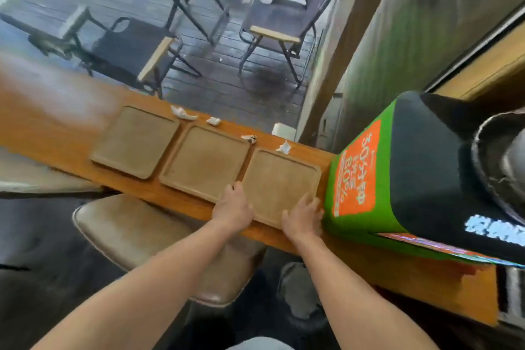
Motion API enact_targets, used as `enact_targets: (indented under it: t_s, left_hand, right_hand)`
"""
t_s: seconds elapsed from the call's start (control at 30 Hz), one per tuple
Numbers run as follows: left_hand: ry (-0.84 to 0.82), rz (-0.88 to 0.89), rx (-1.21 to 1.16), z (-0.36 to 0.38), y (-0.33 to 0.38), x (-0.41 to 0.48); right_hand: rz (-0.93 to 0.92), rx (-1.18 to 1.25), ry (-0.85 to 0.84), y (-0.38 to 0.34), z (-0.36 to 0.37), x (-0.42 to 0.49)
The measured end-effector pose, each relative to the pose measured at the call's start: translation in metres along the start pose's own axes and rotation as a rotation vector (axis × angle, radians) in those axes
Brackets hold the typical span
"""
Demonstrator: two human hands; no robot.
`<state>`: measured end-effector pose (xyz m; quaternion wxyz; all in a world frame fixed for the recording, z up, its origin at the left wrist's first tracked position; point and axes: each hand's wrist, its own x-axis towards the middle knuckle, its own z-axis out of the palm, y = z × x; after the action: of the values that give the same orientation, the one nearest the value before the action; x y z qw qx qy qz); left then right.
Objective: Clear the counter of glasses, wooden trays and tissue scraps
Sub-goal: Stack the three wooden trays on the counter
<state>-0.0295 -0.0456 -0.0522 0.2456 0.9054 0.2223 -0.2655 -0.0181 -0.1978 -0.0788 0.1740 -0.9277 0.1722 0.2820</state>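
While both hands grip the right tray [279, 185], L hand [232, 207] takes its left edge, R hand [302, 217] its near-right corner. Two more trays [170, 153] and tissue scraps [213, 121] sit on bench [71, 133].

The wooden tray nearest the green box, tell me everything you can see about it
The rightmost wooden tray is a light-brown, rounded-corner rectangle with a low raised rim, empty inside. It lies flat on the orange-brown counter, last in a row of three, close beside the green box. The left hand grips its near left corner; the right hand rests on its near right corner. A tissue scrap lies just behind it.
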Motion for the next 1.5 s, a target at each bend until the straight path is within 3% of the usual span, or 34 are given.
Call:
enact_targets:
  t_s: [0.13, 0.33, 0.57, 0.77, 1.1, 1.27, 1.5]
  left_hand:
    - [-0.065, -0.018, -0.021, 0.006, 0.001, 0.025]
    - [0.058, -0.084, -0.035, 0.018, 0.01, 0.036]
    - [-0.032, -0.166, -0.025, 0.009, 0.001, 0.044]
    - [-0.133, -0.144, -0.302, -0.012, -0.018, 0.051]
    - [-0.131, -0.111, -0.459, -0.087, -0.084, 0.074]
    - [-0.124, -0.141, -0.391, -0.132, -0.125, 0.103]
    - [-0.109, -0.113, -0.344, -0.152, -0.151, 0.125]
  right_hand:
    - [0.14, 0.167, 0.059, -0.001, 0.01, 0.019]
    - [0.337, 0.316, 0.045, -0.009, 0.011, 0.032]
    - [0.455, 0.434, -0.002, -0.006, 0.006, 0.031]
    - [0.555, 0.597, 0.034, -0.01, 0.011, 0.005]
    - [0.496, 0.534, 0.016, -0.105, 0.018, -0.016]
    - [0.432, 0.487, -0.042, -0.166, 0.028, -0.009]
    - [0.375, 0.439, -0.076, -0.198, 0.038, -0.002]
